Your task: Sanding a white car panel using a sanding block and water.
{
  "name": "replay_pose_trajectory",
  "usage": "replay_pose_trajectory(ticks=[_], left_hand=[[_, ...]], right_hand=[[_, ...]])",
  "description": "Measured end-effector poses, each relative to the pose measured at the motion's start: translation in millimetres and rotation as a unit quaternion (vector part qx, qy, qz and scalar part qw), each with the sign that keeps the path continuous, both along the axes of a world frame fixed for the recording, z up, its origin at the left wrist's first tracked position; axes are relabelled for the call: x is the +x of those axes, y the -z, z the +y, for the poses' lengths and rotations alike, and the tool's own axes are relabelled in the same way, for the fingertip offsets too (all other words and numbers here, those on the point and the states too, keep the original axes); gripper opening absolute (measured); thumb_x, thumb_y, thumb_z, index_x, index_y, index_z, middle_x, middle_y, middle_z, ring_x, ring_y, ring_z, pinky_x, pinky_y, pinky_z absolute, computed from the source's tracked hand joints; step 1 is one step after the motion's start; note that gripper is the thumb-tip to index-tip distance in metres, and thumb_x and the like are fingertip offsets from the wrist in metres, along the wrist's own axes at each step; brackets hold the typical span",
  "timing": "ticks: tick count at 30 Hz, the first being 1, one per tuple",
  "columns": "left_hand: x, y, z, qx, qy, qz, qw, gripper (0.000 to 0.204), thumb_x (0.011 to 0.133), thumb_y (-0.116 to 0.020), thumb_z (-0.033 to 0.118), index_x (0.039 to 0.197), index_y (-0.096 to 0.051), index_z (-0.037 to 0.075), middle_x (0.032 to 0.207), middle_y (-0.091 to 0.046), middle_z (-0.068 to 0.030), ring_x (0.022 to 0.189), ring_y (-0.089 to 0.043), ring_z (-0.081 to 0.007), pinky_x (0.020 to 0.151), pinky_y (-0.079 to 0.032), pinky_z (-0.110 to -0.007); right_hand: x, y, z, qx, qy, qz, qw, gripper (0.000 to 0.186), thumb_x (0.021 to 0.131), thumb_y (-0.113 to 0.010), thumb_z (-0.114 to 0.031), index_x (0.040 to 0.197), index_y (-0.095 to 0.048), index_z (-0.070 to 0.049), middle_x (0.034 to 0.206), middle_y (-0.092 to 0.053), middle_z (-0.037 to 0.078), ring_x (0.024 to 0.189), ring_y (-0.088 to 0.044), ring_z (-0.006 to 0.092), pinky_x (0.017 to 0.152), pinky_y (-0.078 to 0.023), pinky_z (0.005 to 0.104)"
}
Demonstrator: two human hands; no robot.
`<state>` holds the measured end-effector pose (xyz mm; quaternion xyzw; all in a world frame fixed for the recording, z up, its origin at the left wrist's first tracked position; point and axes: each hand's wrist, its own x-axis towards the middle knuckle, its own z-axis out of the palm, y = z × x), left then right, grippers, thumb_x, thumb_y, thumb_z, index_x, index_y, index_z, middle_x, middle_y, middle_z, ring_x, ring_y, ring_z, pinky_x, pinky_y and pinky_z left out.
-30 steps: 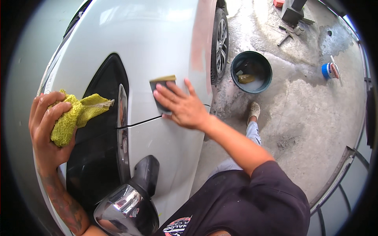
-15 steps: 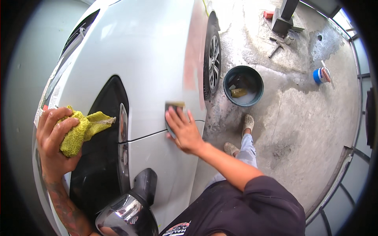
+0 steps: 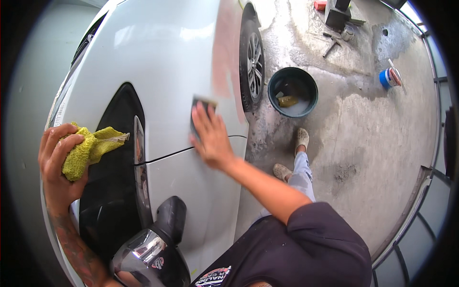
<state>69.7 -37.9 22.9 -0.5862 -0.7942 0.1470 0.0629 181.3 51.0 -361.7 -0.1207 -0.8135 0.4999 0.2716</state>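
My right hand [image 3: 212,138] presses flat on the silver car panel [image 3: 172,91], just ahead of the door seam. Under its fingers is a dark sanding block [image 3: 197,103] with a tan edge, mostly covered by the hand. A bunched yellow-green cloth [image 3: 79,160] is gripped in my left hand [image 3: 55,160], beside the dark side window [image 3: 112,162]. A loose corner of that cloth sticks out over the glass. A dull reddish patch [image 3: 224,62] runs along the panel next to the front wheel [image 3: 253,60].
The chrome-and-black side mirror [image 3: 153,253] juts out near my body. On the concrete floor stands a dark green tub [image 3: 313,103] of cloudy water with a yellowish block [image 3: 288,101] inside. Farther off are a blue bucket [image 3: 386,80], a hammer-like tool [image 3: 331,47] and a black post base [image 3: 337,19].
My right hand has slid the sanding block forward along the panel, away from the door seam. The whole view has shifted slightly. My left hand still grips the cloth.
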Motion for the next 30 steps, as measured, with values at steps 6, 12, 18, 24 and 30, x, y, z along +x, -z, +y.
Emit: replay_pose_trajectory(ticks=[6,12,18,24,30], left_hand=[[-13,0,-3,-0.051,0.002,-0.013,0.999,0.041,0.07,-0.069,-0.001,0.111,-0.065,0.003,0.122,-0.063,-0.0165,0.111,-0.061,-0.0371,0.097,-0.05,-0.048],[-2,-14,-8,-0.061,0.007,0.021,0.998,0.04,0.073,-0.067,0.003,0.113,-0.065,0.0,0.122,-0.063,-0.0206,0.113,-0.06,-0.039,0.1,-0.046,-0.048],[-15,-13,-15,-0.078,0.005,0.025,0.997,0.042,0.077,-0.065,0.001,0.119,-0.064,0.0,0.129,-0.061,-0.0216,0.12,-0.059,-0.0389,0.104,-0.045,-0.049],[-22,-20,-25,-0.086,-0.008,0.025,0.996,0.042,0.081,-0.064,0.002,0.123,-0.064,0.001,0.135,-0.059,-0.0214,0.127,-0.056,-0.0383,0.108,-0.043,-0.048],[-24,-20,-34,-0.077,-0.037,0.017,0.996,0.043,0.085,-0.063,0.003,0.128,-0.062,0.0,0.139,-0.056,-0.0214,0.131,-0.054,-0.0372,0.111,-0.042,-0.048]], right_hand=[[-7,4,20,-0.056,0.024,-0.006,0.998,0.072,0.103,-0.049,-0.039,0.162,-0.021,-0.008,0.168,-0.02,0.017,0.151,-0.023,0.0448,0.116,-0.025,0.065],[-15,-16,1,-0.14,0.067,0.03,0.987,0.07,0.104,-0.048,-0.034,0.162,-0.019,-0.005,0.168,-0.02,0.019,0.152,-0.021,0.0444,0.119,-0.023,0.0613],[31,45,-37,-0.356,0.077,-0.025,0.931,0.068,0.105,-0.047,-0.029,0.162,-0.02,-0.004,0.167,-0.019,0.023,0.153,-0.02,0.0448,0.12,-0.02,0.0594],[58,39,-29,-0.251,0.001,-0.047,0.967,0.069,0.1,-0.052,-0.019,0.161,-0.023,-0.005,0.166,-0.024,0.021,0.152,-0.024,0.0439,0.121,-0.024,0.0543],[69,148,-43,-0.295,0.082,-0.121,0.944,0.063,0.087,-0.06,-0.005,0.148,-0.048,-0.004,0.161,-0.035,0.019,0.146,-0.037,0.0386,0.113,-0.038,0.0459]])
